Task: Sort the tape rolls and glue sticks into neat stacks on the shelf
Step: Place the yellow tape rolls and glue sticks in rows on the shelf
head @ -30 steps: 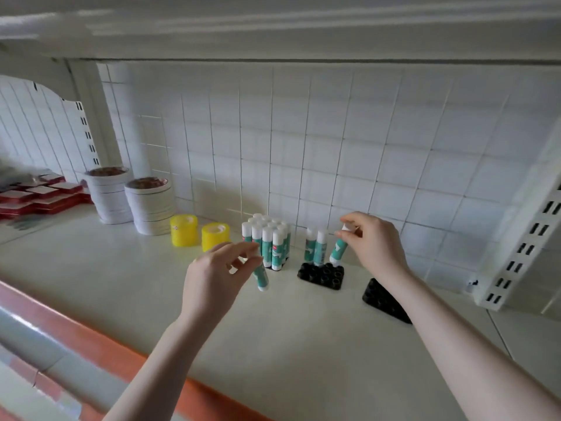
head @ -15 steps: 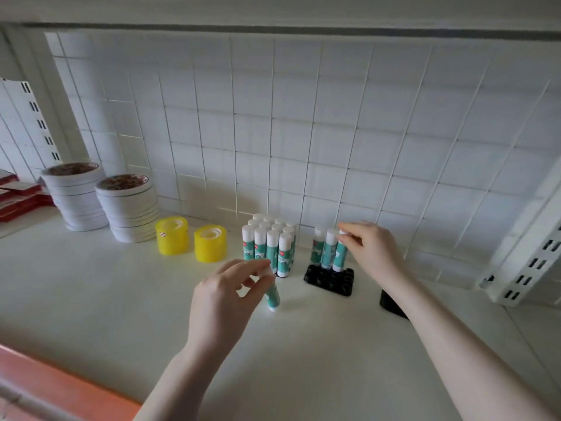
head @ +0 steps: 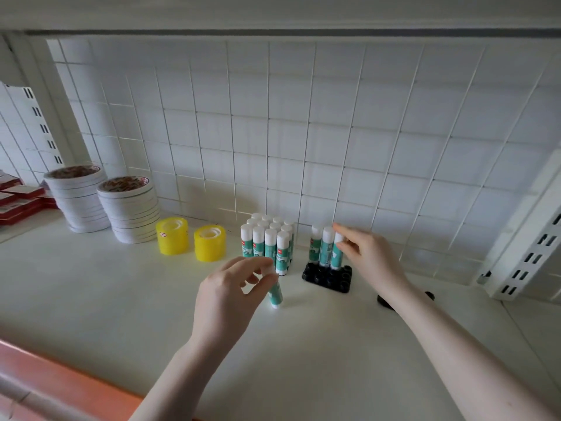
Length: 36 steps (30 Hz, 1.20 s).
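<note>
My left hand (head: 226,296) pinches a green-and-white glue stick (head: 275,294) by its cap, its base close to the white shelf (head: 121,299). Behind it stands a tight block of several upright glue sticks (head: 267,241). To the right, a black holder tray (head: 328,276) carries three upright glue sticks (head: 324,249); my right hand (head: 368,256) pinches the cap of the rightmost one. Two yellow tape rolls (head: 191,240) sit left of the block, and two tall stacks of white tape rolls (head: 103,205) stand further left.
A second black tray (head: 384,299) lies mostly hidden under my right forearm. Red boxes (head: 18,202) are piled at the far left. A white wire grid (head: 303,147) backs the shelf, a slotted bracket (head: 528,259) stands at the right, and an orange edge (head: 60,387) runs along the front.
My right hand has set its tilted glue stick upright in the black tray beside the other two. My left hand has lowered its glue stick toward the shelf.
</note>
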Available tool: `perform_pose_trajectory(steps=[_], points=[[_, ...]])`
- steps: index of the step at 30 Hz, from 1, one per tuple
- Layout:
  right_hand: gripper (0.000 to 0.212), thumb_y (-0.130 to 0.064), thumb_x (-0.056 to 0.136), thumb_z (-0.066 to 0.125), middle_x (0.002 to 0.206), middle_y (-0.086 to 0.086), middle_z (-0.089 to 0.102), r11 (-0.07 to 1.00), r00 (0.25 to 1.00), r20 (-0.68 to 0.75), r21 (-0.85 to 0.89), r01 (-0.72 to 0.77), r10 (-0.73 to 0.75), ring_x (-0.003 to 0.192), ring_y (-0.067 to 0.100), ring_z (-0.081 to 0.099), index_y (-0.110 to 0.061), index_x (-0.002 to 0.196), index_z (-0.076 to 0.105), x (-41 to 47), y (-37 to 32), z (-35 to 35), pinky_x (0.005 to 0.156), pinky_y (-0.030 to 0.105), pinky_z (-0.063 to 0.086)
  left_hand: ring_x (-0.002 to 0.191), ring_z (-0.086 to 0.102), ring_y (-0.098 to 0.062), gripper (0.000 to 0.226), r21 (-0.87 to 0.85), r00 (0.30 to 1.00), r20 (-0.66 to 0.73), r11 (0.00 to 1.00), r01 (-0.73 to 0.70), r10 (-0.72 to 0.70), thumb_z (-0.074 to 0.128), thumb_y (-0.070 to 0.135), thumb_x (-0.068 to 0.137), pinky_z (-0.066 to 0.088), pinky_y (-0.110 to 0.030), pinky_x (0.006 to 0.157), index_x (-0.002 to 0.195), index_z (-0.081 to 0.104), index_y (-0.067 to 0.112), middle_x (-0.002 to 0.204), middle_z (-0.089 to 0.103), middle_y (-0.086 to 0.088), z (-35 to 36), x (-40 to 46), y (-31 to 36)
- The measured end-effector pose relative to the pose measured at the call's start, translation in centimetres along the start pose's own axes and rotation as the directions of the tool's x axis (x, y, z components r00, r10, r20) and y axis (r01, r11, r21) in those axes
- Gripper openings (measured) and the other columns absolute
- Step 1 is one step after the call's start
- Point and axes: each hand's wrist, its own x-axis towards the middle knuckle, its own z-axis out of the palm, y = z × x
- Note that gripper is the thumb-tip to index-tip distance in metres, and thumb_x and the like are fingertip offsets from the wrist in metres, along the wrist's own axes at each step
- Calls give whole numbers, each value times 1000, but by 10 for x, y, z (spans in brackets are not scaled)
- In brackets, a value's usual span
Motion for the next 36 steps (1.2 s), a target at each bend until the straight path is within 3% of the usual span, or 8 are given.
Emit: perform_pose_trajectory(steps=[4,9,12,17,23,25,32,36], points=[[47,-18,94,55,102,-5,55,1000,1000,-25,-27,1,-2,82,11,50,-24,139,44,-9,1,-17,74,27,41,67,54,1,15,-7,999,18,999,-35,35,68,31,70,44,-15,60,84,72,26,71,61,19,-1,7,8],[34,-25,94,55,115,5,63,981,998,-40,-184,-60,53,101,25,60,-17,126,59,-26,17,-49,82,33,45,68,55,-2,11,-3,989,84,993,-121,121,69,28,72,45,-19,61,82,71,23,72,63,13,5,33,26],[30,-26,94,54,113,1,64,964,992,2,-237,-119,123,102,23,60,-21,122,62,-41,27,-64,83,32,44,71,56,-1,11,-1,977,152,989,-151,150,75,23,75,47,-20,65,85,71,24,75,64,13,15,50,40],[23,-28,94,51,101,-2,65,931,975,78,-321,-174,209,98,21,59,-19,108,66,-61,37,-80,80,32,46,74,52,11,8,27,948,243,976,-218,206,71,25,79,37,-9,61,87,69,24,72,56,19,42,77,62],[29,-31,95,50,115,-8,62,913,976,62,-369,-171,208,107,13,57,-25,121,62,-75,49,-84,86,26,45,78,55,-5,14,64,898,332,943,-326,288,66,26,84,46,-22,71,95,69,19,83,63,10,77,99,72],[29,-33,95,50,116,-10,62,917,977,45,-357,-180,209,107,10,57,-26,120,62,-80,50,-82,85,23,43,82,55,-8,15,71,889,360,942,-328,282,66,26,85,47,-27,75,97,69,18,86,64,9,86,103,73],[31,-37,95,49,120,-14,60,918,977,54,-357,-176,208,106,9,57,-30,123,59,-81,53,-80,82,22,41,86,52,-4,15,93,870,430,947,-307,239,66,28,85,40,-22,79,97,68,20,90,66,11,109,98,63],[31,-35,96,47,120,-13,59,913,979,61,-376,-158,195,107,10,56,-29,124,58,-78,55,-82,82,23,42,83,51,-5,15,94,861,455,949,-301,228,68,28,83,37,-19,73,96,69,20,87,66,10,112,94,56]])
